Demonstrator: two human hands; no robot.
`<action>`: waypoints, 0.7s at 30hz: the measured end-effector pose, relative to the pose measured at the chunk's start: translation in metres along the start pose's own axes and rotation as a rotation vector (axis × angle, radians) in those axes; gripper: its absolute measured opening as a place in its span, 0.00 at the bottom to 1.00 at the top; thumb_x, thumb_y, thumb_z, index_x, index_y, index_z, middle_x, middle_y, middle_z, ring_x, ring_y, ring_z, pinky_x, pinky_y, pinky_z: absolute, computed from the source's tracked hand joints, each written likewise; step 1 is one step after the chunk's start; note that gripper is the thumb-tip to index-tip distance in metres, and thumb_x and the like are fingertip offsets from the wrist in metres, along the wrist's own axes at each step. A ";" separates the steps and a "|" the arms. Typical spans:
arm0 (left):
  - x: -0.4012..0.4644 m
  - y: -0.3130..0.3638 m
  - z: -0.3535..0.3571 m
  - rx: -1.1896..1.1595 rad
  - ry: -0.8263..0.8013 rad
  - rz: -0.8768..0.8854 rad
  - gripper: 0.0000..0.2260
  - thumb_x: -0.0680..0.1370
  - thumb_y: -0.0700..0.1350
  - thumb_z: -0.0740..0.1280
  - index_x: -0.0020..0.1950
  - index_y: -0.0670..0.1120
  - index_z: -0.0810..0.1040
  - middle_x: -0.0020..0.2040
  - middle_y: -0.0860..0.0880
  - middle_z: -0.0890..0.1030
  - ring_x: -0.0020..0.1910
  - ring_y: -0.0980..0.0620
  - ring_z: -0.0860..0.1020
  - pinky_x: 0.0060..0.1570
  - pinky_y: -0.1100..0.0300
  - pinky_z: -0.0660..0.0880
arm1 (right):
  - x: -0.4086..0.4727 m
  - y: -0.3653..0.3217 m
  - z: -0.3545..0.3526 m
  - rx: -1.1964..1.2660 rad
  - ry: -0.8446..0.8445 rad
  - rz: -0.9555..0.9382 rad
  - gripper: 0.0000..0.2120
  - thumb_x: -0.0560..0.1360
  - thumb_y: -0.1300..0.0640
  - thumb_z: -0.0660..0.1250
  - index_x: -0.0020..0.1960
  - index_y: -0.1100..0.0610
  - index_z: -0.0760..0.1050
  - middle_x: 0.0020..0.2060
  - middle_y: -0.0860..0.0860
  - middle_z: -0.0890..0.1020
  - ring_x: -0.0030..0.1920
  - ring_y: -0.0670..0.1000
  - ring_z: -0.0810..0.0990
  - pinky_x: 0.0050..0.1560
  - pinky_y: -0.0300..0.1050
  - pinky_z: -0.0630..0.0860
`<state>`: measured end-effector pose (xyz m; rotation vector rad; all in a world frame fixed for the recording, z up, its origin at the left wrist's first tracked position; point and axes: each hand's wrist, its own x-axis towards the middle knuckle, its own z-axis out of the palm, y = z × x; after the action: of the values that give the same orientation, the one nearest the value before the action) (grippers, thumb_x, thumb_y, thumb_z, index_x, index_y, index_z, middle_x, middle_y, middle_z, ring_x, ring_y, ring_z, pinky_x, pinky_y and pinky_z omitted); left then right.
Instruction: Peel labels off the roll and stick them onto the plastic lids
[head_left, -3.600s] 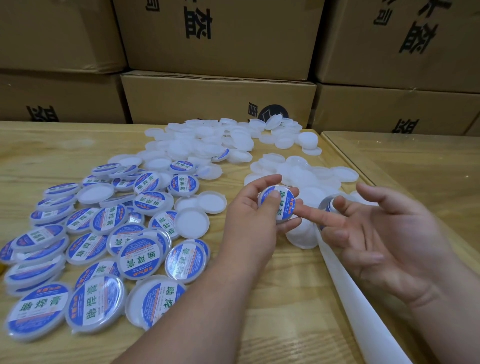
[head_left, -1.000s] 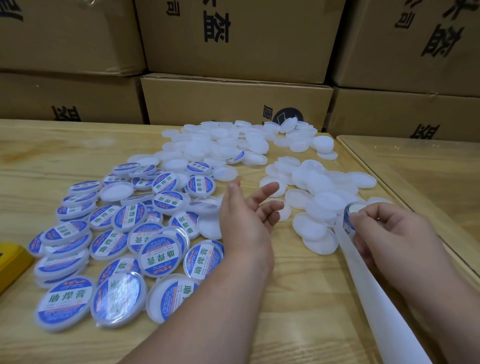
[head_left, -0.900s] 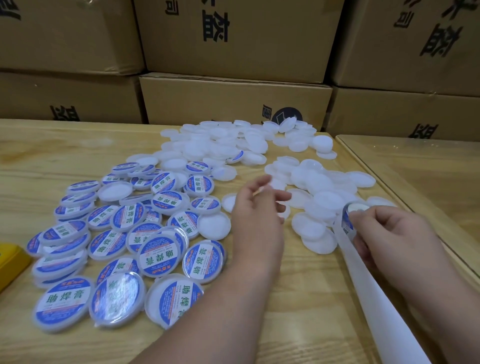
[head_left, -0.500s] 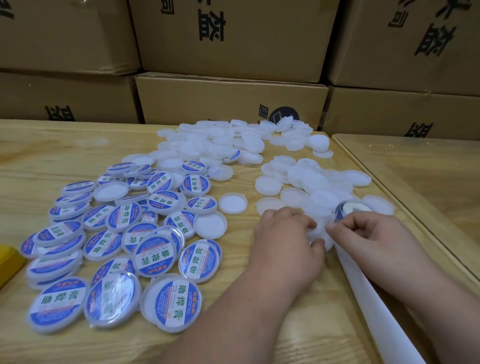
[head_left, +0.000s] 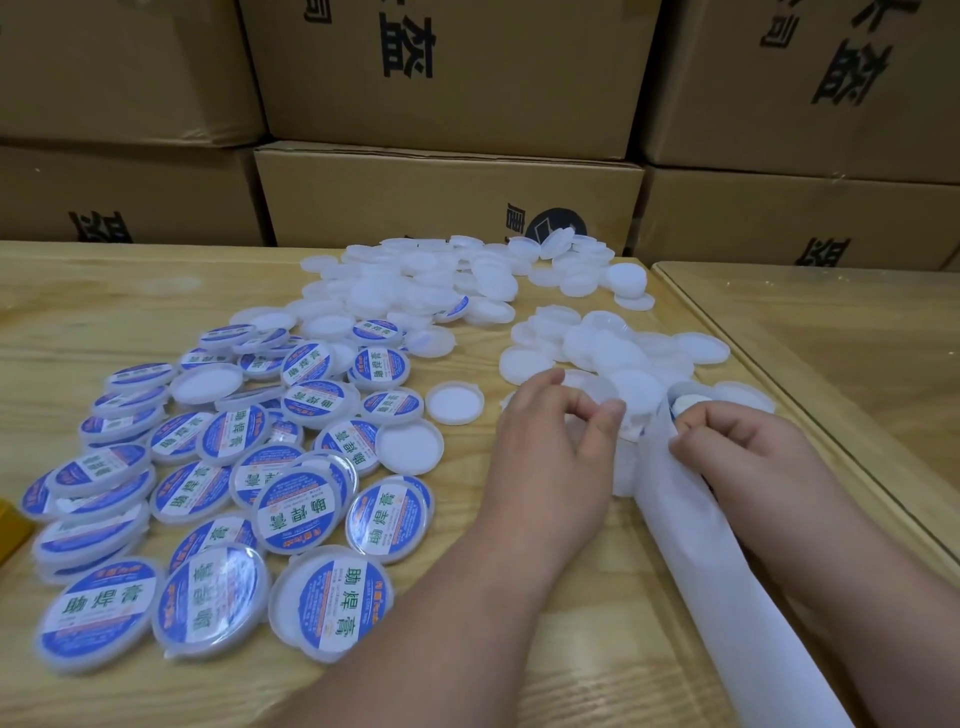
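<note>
My left hand (head_left: 556, 447) is at the near edge of the right-hand heap of blank white lids (head_left: 618, 353), thumb and fingers curled round a translucent blank lid (head_left: 592, 387). My right hand (head_left: 743, 457) grips the label roll (head_left: 683, 408), where a bit of blue label shows above my fingers. The roll's white backing strip (head_left: 727, 582) trails from there toward the lower right. Several lids with blue and white labels (head_left: 291, 509) lie spread over the left half of the table.
A second heap of blank lids (head_left: 431, 280) lies at the back centre. Stacked cardboard boxes (head_left: 447, 197) wall off the far side. A yellow object (head_left: 10, 525) pokes in at the left edge. Another wooden table (head_left: 841, 338) adjoins on the right.
My left hand left the labelled lid on the left pile, swung right to the blank lids and curled round one. My right hand stayed on the roll.
</note>
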<state>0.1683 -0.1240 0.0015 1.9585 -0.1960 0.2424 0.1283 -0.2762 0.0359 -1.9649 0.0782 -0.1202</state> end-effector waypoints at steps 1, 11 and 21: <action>0.000 0.000 -0.001 -0.065 0.017 -0.016 0.10 0.82 0.56 0.65 0.44 0.53 0.75 0.67 0.62 0.73 0.71 0.63 0.67 0.67 0.63 0.63 | 0.000 -0.001 0.001 0.012 -0.004 0.009 0.10 0.68 0.54 0.64 0.36 0.60 0.69 0.31 0.53 0.66 0.32 0.51 0.63 0.36 0.47 0.60; -0.003 0.007 -0.005 -0.363 0.067 -0.109 0.10 0.74 0.62 0.66 0.45 0.58 0.70 0.45 0.50 0.84 0.43 0.54 0.82 0.45 0.54 0.77 | 0.007 0.011 0.008 -0.014 -0.014 0.017 0.08 0.73 0.53 0.66 0.41 0.57 0.79 0.29 0.51 0.71 0.31 0.49 0.67 0.35 0.43 0.64; -0.007 0.001 0.004 0.134 -0.260 0.183 0.16 0.77 0.42 0.63 0.56 0.64 0.77 0.51 0.57 0.74 0.56 0.55 0.74 0.59 0.56 0.73 | 0.013 0.012 0.007 -0.077 0.164 -0.015 0.15 0.65 0.50 0.59 0.40 0.53 0.83 0.26 0.54 0.81 0.23 0.47 0.73 0.30 0.42 0.70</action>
<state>0.1610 -0.1281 -0.0006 2.1041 -0.5420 0.1203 0.1417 -0.2759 0.0226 -2.0296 0.1774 -0.2923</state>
